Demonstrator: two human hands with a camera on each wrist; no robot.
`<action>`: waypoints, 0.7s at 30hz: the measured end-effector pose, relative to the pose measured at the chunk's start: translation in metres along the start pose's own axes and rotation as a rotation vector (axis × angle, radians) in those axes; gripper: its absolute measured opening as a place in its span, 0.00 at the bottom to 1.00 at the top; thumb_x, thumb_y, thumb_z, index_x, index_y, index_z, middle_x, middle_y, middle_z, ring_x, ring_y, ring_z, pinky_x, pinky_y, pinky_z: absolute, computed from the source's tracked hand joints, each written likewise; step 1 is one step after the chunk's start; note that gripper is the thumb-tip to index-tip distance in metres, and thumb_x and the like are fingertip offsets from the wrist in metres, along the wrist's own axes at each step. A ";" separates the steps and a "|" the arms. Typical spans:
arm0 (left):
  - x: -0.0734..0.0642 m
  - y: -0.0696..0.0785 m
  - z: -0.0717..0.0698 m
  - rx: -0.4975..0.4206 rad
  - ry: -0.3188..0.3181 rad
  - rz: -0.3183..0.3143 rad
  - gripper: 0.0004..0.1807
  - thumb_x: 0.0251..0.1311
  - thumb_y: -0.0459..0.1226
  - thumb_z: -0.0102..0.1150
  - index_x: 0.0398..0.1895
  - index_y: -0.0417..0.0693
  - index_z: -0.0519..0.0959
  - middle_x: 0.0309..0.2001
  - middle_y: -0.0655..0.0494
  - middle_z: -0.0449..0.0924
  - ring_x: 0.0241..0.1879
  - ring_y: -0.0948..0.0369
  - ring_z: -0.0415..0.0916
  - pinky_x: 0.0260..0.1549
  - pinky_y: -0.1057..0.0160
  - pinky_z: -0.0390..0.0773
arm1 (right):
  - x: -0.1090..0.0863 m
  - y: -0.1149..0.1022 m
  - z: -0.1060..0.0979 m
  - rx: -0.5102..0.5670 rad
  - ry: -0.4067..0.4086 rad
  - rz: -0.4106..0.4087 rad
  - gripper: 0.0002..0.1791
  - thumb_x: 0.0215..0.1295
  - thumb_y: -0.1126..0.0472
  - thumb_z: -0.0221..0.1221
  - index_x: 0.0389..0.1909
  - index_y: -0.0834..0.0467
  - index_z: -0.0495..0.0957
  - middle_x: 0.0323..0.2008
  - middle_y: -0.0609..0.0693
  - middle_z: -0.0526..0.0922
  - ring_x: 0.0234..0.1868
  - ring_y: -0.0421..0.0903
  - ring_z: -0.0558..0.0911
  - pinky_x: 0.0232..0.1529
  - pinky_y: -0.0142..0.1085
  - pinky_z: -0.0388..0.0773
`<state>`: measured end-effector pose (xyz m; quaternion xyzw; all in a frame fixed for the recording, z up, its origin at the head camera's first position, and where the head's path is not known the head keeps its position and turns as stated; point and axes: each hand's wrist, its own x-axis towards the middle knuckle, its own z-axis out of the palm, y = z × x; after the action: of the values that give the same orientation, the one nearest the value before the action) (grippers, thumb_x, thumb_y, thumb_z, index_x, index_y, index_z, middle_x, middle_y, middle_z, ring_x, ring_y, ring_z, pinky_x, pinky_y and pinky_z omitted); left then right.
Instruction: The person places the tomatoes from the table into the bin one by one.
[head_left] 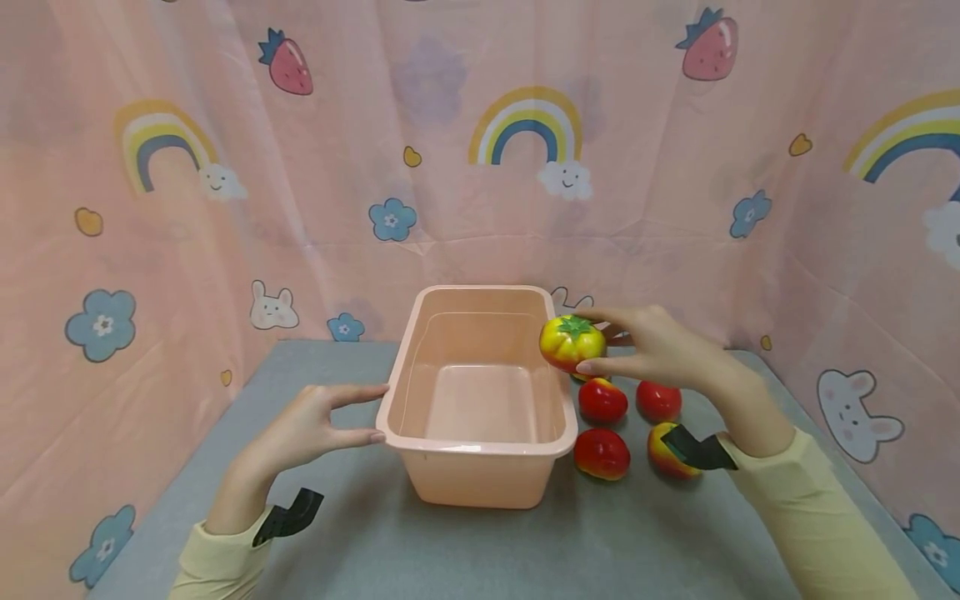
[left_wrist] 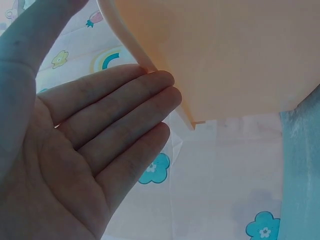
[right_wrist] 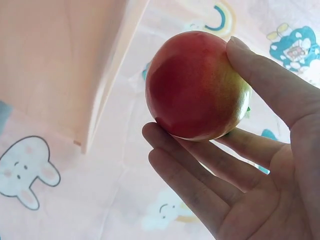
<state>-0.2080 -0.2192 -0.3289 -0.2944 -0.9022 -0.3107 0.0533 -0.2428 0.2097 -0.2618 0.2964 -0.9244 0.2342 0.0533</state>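
Note:
My right hand (head_left: 652,346) pinches a red and yellow tomato (head_left: 572,343) with a green leafy top between thumb and fingers. It is held up at the right rim of a peach plastic basin (head_left: 480,448), overlapping that rim in the head view. From the right wrist view, the tomato's (right_wrist: 192,85) smooth red underside shows, with the basin wall (right_wrist: 55,65) to its left. My left hand (head_left: 303,429) touches the basin's left rim with its fingertips and thumb. In the left wrist view its fingers (left_wrist: 120,110) are straight and side by side. Bare floor shows inside the basin.
Several red and yellow tomatoes lie right of the basin, among them a near red one (head_left: 602,454), one behind it (head_left: 602,401) and another (head_left: 658,402). A yellow-red one (head_left: 670,450) is partly covered by the right wrist's black strap. A patterned curtain (head_left: 480,242) backs the grey table (head_left: 337,533).

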 end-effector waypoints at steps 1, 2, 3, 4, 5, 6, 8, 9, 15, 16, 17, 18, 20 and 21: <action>0.000 0.000 0.000 0.000 0.000 0.001 0.34 0.49 0.55 0.67 0.59 0.52 0.76 0.56 0.61 0.79 0.58 0.61 0.75 0.54 0.54 0.76 | 0.002 -0.001 0.000 0.002 -0.005 -0.002 0.39 0.50 0.43 0.69 0.62 0.55 0.71 0.53 0.54 0.80 0.48 0.52 0.83 0.43 0.44 0.83; 0.000 0.000 0.000 -0.001 0.000 0.002 0.33 0.49 0.55 0.67 0.59 0.52 0.76 0.56 0.61 0.79 0.58 0.61 0.75 0.54 0.54 0.76 | 0.003 -0.002 0.000 0.000 -0.009 -0.007 0.39 0.50 0.43 0.69 0.62 0.55 0.71 0.52 0.53 0.81 0.48 0.52 0.83 0.44 0.44 0.83; 0.000 0.000 0.000 0.000 0.001 0.002 0.33 0.49 0.55 0.67 0.59 0.52 0.76 0.56 0.61 0.79 0.58 0.61 0.75 0.54 0.54 0.76 | 0.005 -0.003 0.000 0.000 -0.011 -0.010 0.39 0.50 0.44 0.69 0.62 0.55 0.70 0.52 0.53 0.81 0.48 0.52 0.83 0.44 0.44 0.83; 0.000 0.000 0.000 0.000 0.001 0.002 0.33 0.49 0.55 0.67 0.59 0.52 0.76 0.56 0.61 0.79 0.58 0.61 0.75 0.54 0.54 0.76 | 0.007 -0.004 0.000 0.001 -0.014 -0.013 0.39 0.50 0.44 0.69 0.62 0.55 0.70 0.51 0.53 0.81 0.48 0.52 0.83 0.44 0.44 0.83; 0.000 0.000 0.000 0.000 0.001 0.001 0.33 0.49 0.55 0.67 0.59 0.52 0.76 0.56 0.61 0.79 0.58 0.61 0.75 0.54 0.54 0.76 | 0.009 -0.005 0.000 0.001 -0.017 -0.016 0.38 0.51 0.45 0.69 0.62 0.56 0.70 0.51 0.53 0.81 0.48 0.52 0.83 0.44 0.44 0.83; 0.000 0.000 0.000 0.001 0.001 0.002 0.33 0.50 0.54 0.67 0.59 0.52 0.76 0.56 0.60 0.79 0.58 0.61 0.75 0.54 0.54 0.76 | 0.010 -0.006 -0.001 0.001 -0.019 -0.017 0.38 0.51 0.46 0.70 0.62 0.56 0.70 0.52 0.53 0.81 0.48 0.51 0.83 0.44 0.44 0.83; 0.000 0.000 0.000 0.001 0.004 0.002 0.33 0.49 0.54 0.68 0.59 0.52 0.76 0.56 0.60 0.79 0.58 0.61 0.75 0.54 0.54 0.76 | 0.013 -0.008 -0.001 0.001 -0.019 -0.024 0.37 0.51 0.48 0.70 0.62 0.56 0.71 0.52 0.53 0.80 0.48 0.52 0.83 0.44 0.43 0.83; 0.000 0.000 0.000 -0.001 0.005 0.001 0.33 0.49 0.54 0.68 0.59 0.52 0.76 0.56 0.60 0.79 0.58 0.61 0.75 0.54 0.54 0.76 | 0.015 -0.009 -0.001 0.000 -0.019 -0.026 0.37 0.51 0.49 0.70 0.62 0.56 0.71 0.52 0.53 0.80 0.48 0.51 0.83 0.44 0.43 0.83; 0.000 0.000 0.000 -0.002 0.006 -0.002 0.33 0.49 0.54 0.68 0.59 0.52 0.76 0.55 0.59 0.79 0.58 0.61 0.75 0.53 0.53 0.76 | 0.023 -0.015 0.000 0.009 -0.024 -0.052 0.37 0.51 0.49 0.71 0.61 0.57 0.71 0.53 0.54 0.79 0.48 0.51 0.82 0.44 0.42 0.83; 0.000 0.000 0.000 -0.001 0.005 -0.004 0.33 0.49 0.54 0.68 0.59 0.52 0.76 0.55 0.60 0.79 0.58 0.61 0.75 0.53 0.53 0.76 | 0.024 -0.015 0.001 0.008 -0.025 -0.057 0.37 0.51 0.49 0.70 0.61 0.57 0.71 0.53 0.54 0.79 0.48 0.51 0.83 0.44 0.42 0.83; 0.000 0.000 0.000 -0.003 0.004 -0.006 0.33 0.49 0.54 0.68 0.59 0.52 0.76 0.56 0.60 0.79 0.58 0.61 0.75 0.53 0.53 0.76 | 0.026 -0.016 0.001 0.008 -0.027 -0.058 0.37 0.51 0.48 0.70 0.61 0.57 0.71 0.53 0.54 0.79 0.48 0.51 0.83 0.44 0.41 0.83; 0.000 0.000 0.000 -0.004 0.004 -0.008 0.33 0.49 0.54 0.68 0.59 0.52 0.76 0.56 0.60 0.79 0.58 0.61 0.75 0.53 0.53 0.76 | 0.028 -0.016 0.001 0.007 -0.029 -0.060 0.37 0.51 0.47 0.70 0.61 0.57 0.71 0.54 0.54 0.79 0.48 0.50 0.83 0.44 0.41 0.83; 0.000 0.000 0.000 -0.004 0.004 -0.007 0.33 0.49 0.53 0.68 0.59 0.52 0.76 0.56 0.59 0.79 0.58 0.60 0.75 0.54 0.53 0.76 | 0.030 -0.018 0.002 0.003 -0.030 -0.065 0.38 0.51 0.46 0.70 0.61 0.57 0.71 0.53 0.54 0.79 0.48 0.50 0.83 0.44 0.41 0.83; 0.000 -0.001 0.000 -0.002 0.005 -0.003 0.33 0.49 0.53 0.68 0.59 0.52 0.76 0.56 0.59 0.79 0.58 0.60 0.75 0.53 0.53 0.76 | 0.032 -0.019 0.002 0.001 -0.031 -0.069 0.38 0.51 0.46 0.69 0.61 0.57 0.71 0.53 0.53 0.80 0.48 0.50 0.83 0.44 0.41 0.83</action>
<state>-0.2086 -0.2196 -0.3292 -0.2923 -0.9022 -0.3126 0.0545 -0.2580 0.1788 -0.2490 0.3316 -0.9143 0.2279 0.0469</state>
